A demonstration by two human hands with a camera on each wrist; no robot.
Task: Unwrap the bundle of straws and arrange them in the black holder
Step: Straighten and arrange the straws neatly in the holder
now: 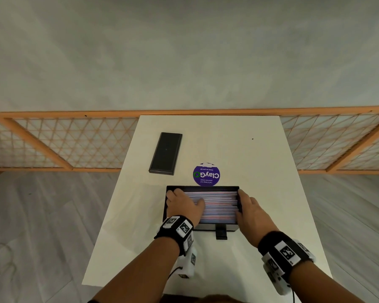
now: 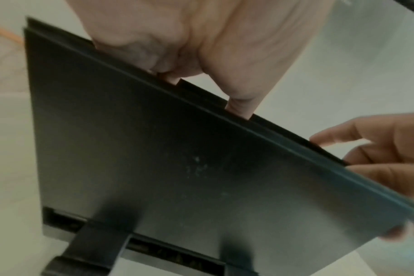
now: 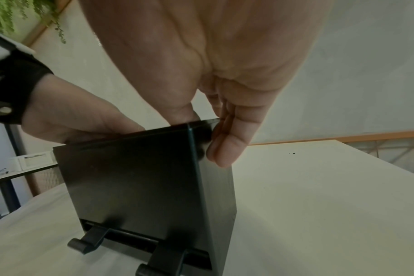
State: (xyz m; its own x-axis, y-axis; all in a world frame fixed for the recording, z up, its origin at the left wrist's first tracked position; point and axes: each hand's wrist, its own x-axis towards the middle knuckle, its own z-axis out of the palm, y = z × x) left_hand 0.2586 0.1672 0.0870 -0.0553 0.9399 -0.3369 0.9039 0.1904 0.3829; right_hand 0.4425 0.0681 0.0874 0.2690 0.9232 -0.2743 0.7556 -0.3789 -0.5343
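Observation:
The black holder (image 1: pixel 206 227) stands open-topped on the white table (image 1: pixel 239 145), filled with pink and blue striped straws (image 1: pixel 219 206) lying side by side. My left hand (image 1: pixel 183 204) rests on the straws at the holder's left end, thumb stretched across them. In the left wrist view its fingers (image 2: pixel 241 106) dip behind the front wall (image 2: pixel 154 149). My right hand (image 1: pixel 249 212) pinches the holder's right wall, thumb inside and fingers (image 3: pixel 222 147) flat down its outer side (image 3: pixel 215 196). No wrapper shows.
A flat black lid (image 1: pixel 165 153) lies at the table's far left. A round purple sticker (image 1: pixel 206 174) sits just behind the holder. A black tab (image 1: pixel 221 234) juts from the holder's front base. A wooden lattice rail (image 1: pixel 53 145) runs behind the table.

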